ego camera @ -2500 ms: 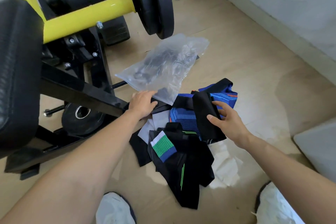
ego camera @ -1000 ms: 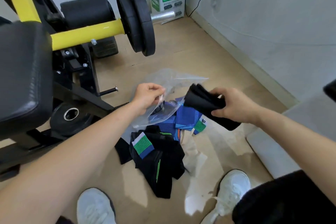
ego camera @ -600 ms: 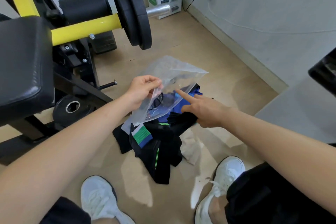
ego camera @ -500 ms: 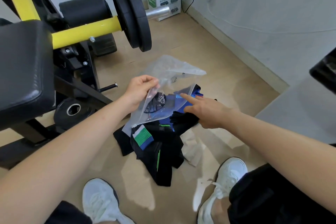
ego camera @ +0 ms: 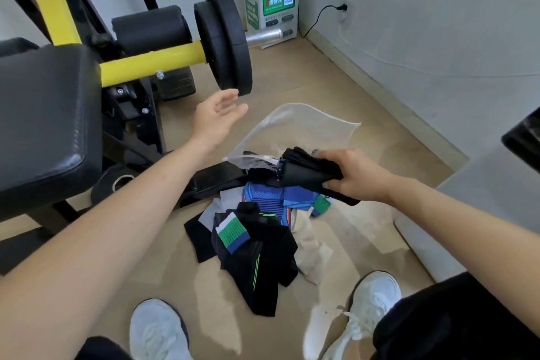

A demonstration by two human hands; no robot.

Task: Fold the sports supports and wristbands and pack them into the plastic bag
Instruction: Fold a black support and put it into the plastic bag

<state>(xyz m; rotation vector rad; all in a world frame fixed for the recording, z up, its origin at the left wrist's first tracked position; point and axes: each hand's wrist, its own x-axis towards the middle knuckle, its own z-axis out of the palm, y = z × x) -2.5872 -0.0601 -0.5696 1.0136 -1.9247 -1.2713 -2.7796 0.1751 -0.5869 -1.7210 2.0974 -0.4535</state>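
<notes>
Right hand (ego camera: 355, 177) round folded black support (ego camera: 304, 174), at plastic bag (ego camera: 304, 131) mouth

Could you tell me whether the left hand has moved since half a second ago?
Yes. The left hand has let go of the plastic bag and moved away towards the black weight plate, now open just below it.

White sneakers (ego camera: 157, 330), black shorts (ego camera: 455, 318)
</notes>
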